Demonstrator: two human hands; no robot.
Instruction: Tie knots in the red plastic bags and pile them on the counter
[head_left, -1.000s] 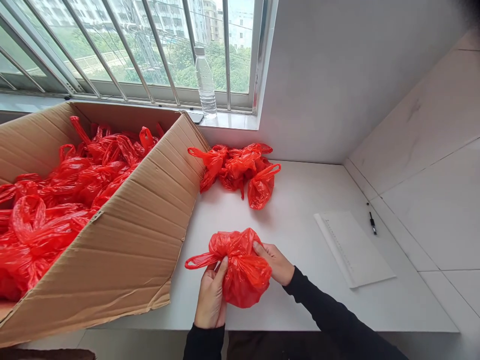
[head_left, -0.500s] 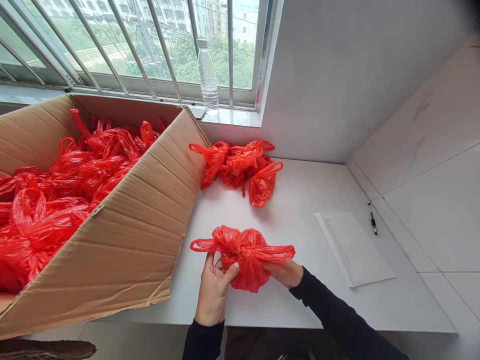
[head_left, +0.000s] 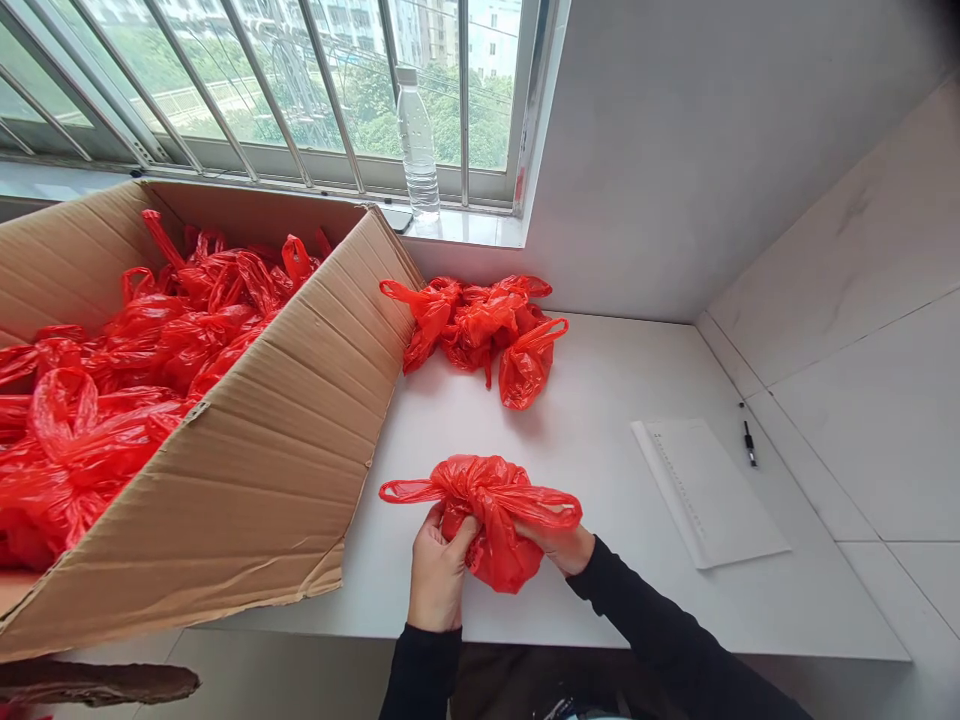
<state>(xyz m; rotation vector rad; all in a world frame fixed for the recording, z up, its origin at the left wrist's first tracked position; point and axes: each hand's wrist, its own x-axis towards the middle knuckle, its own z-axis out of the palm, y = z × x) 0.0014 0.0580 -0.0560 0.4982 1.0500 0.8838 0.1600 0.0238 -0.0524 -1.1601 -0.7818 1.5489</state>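
A knotted red plastic bag sits between both my hands just above the white counter, its two handles sticking out left and right. My left hand is closed on the bag's left side, thumb pressed into the plastic. My right hand grips the right side from underneath, mostly hidden by the bag. A small heap of tied red bags lies further back on the counter. To the left, a large open cardboard box is full of several more red bags.
A white sheet with a ruler-like strip lies to the right, with a black pen beyond it near the tiled wall. A clear water bottle stands on the window sill behind the barred window.
The bag's right handle has been pulled out sideways, so both handles now stick out. My hands have shifted lower around the bag, and the view has tilted slightly.
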